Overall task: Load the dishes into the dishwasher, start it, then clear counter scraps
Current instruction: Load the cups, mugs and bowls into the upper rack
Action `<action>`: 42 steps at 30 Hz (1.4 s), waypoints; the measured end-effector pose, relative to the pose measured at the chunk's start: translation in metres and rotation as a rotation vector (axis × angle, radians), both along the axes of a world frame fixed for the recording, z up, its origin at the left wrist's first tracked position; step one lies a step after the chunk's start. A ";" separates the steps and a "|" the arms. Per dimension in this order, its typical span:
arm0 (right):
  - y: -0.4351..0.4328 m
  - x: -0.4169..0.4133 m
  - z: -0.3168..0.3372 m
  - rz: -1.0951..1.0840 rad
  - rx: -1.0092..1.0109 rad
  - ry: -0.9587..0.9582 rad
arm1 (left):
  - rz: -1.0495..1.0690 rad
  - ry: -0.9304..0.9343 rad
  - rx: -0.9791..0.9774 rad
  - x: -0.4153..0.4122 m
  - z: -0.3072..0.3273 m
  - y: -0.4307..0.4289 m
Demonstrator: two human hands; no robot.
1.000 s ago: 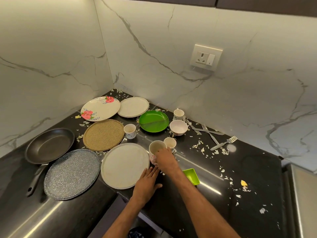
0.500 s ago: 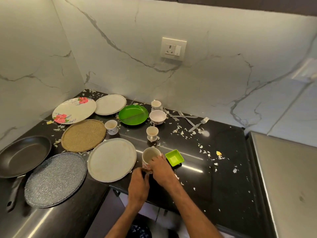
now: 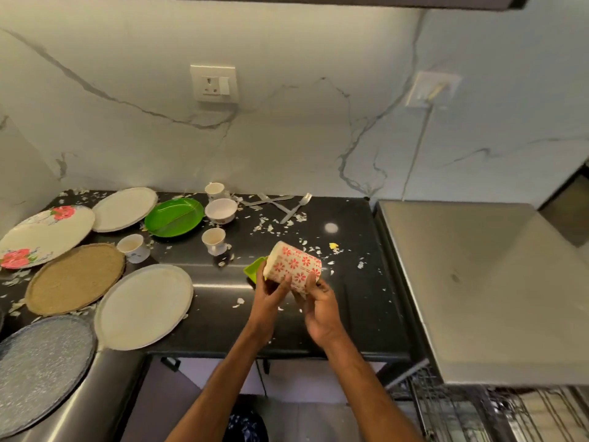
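A white mug with red flowers (image 3: 294,265) is lifted off the black counter (image 3: 357,301) and tipped on its side. My left hand (image 3: 271,298) grips its lower left side and my right hand (image 3: 320,309) holds its bottom end. A small green square dish (image 3: 253,269) lies partly hidden behind the mug. The dishwasher's wire rack (image 3: 478,409) shows at the lower right under a steel top (image 3: 478,282).
On the counter lie a plain white plate (image 3: 143,306), a brown plate (image 3: 75,277), a floral plate (image 3: 41,236), a grey speckled plate (image 3: 38,368), a green divided plate (image 3: 173,216), three small cups, a bowl (image 3: 221,211), forks (image 3: 294,207) and scattered white scraps.
Both hands have lifted the flowered mug off the counter and tipped it sideways, carrying it rightward. The view has swung right, bringing the steel top and wire rack into sight.
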State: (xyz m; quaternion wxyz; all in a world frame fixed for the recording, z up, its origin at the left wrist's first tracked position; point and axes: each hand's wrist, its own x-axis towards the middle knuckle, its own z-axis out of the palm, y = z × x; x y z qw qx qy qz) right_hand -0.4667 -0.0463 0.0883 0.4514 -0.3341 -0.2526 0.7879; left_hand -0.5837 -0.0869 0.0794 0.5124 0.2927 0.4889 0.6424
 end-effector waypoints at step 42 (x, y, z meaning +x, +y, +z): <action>-0.082 0.530 -0.037 -0.384 0.643 -1.202 | -1.008 -0.160 -0.390 0.488 -0.024 0.034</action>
